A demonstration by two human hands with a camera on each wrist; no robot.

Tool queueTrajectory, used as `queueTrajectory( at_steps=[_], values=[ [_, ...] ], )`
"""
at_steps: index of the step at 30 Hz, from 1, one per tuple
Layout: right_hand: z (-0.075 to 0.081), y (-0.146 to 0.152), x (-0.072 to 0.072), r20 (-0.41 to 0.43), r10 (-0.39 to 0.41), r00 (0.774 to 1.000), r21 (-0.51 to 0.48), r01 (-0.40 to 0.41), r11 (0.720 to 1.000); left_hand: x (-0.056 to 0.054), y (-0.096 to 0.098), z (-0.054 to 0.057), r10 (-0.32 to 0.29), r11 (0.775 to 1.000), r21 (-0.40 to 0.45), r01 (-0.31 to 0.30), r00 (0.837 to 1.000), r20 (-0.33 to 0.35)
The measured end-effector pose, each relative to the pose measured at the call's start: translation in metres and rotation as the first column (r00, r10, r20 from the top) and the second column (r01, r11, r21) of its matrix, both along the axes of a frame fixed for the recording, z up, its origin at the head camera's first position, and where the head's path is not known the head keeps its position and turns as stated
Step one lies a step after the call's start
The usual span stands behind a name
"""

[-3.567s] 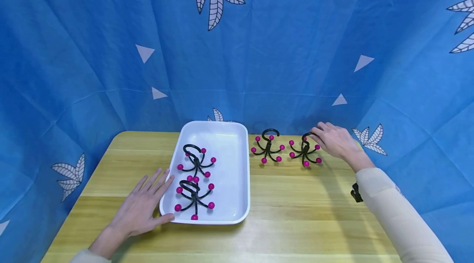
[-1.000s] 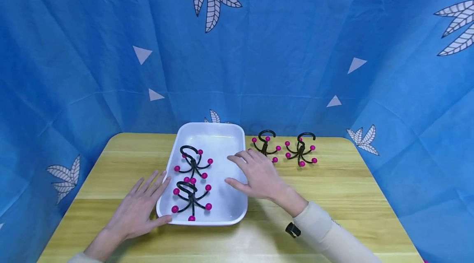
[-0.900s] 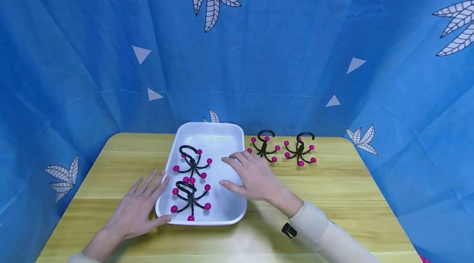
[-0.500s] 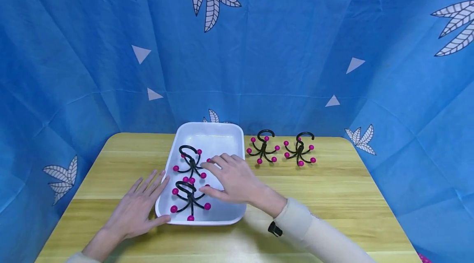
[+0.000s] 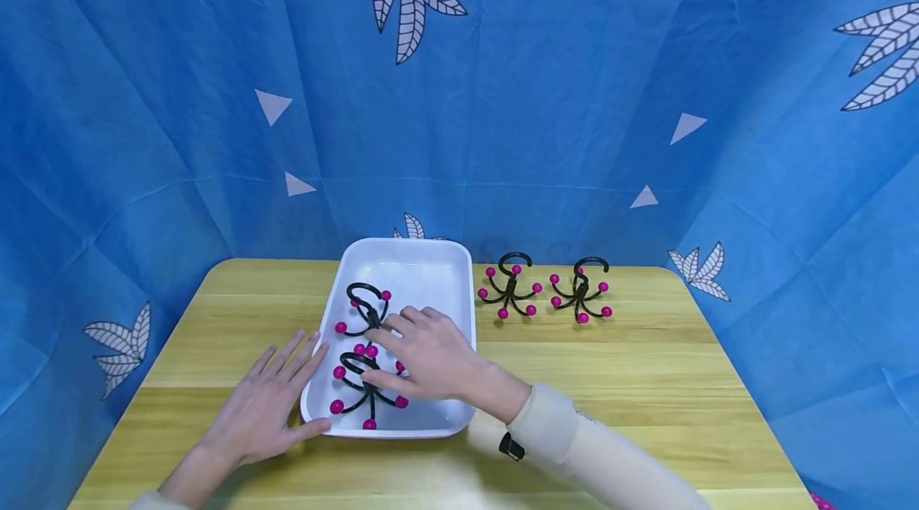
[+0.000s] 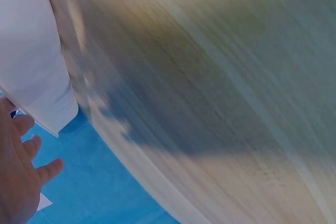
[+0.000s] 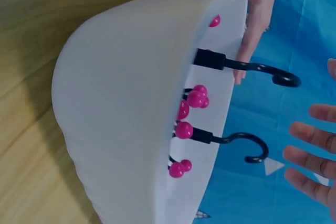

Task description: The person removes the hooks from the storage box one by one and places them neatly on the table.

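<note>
Two black multi-arm hooks with pink ball tips lie in the white tray (image 5: pixel 438 274): a nearer hook (image 5: pixel 370 392) and a farther hook (image 5: pixel 372 318). My right hand (image 5: pixel 434 362) is over the tray's right half, its fingertips overlapping both hooks in the head view. The right wrist view shows its spread fingers (image 7: pixel 310 156) apart from the two upright hook ends, with nothing between them. Fingers straight, my left hand (image 5: pixel 258 410) touches the tray's left edge. In the left wrist view, the left hand (image 6: pixel 18 166) is beside the tray wall (image 6: pixel 31 40).
Two similar hooks stand on the wooden table (image 5: pixel 610 382) right of the tray: a left one (image 5: pixel 510 286) and a right one (image 5: pixel 581 289). A blue patterned curtain (image 5: pixel 574 95) closes off the back and sides.
My right hand has come from the right-hand hook on the table leftward, over the tray and to the hooks inside it. The left hand stays at the tray's edge.
</note>
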State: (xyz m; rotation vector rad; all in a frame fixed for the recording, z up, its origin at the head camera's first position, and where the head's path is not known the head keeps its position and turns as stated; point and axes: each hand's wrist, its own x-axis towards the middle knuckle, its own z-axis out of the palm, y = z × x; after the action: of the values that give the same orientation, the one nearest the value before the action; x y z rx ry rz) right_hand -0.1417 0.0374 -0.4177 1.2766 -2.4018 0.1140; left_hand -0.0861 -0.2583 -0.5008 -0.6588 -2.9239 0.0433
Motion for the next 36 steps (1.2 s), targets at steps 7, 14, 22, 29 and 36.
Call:
queueTrajectory(
  at_steps=[7,14,22,29,36],
  values=[
    [-0.008,-0.009,0.0,-0.023,0.023,0.999,0.026,-0.022,0.999,0.0,-0.001,-0.001,0.002,1.0,0.001,-0.002,1.0,-0.002],
    [-0.014,-0.017,-0.002,-0.062,0.036,0.997,0.054,-0.033,0.998,0.001,0.0,0.0,-0.006,1.0,0.002,0.006,1.0,-0.019],
    [-0.018,-0.024,-0.004,-0.047,0.034,0.998,0.082,-0.03,0.996,0.0,0.0,-0.001,-0.014,1.0,0.007,0.014,0.999,-0.031],
    [-0.019,-0.028,-0.006,-0.064,0.032,0.997,0.087,-0.026,0.996,0.0,0.0,-0.002,-0.019,1.0,0.008,0.019,0.999,-0.037],
    [-0.018,-0.031,-0.007,-0.059,0.036,0.998,0.082,-0.031,0.996,0.0,0.0,-0.002,-0.026,1.0,0.01,0.027,0.998,-0.05]
  ],
)
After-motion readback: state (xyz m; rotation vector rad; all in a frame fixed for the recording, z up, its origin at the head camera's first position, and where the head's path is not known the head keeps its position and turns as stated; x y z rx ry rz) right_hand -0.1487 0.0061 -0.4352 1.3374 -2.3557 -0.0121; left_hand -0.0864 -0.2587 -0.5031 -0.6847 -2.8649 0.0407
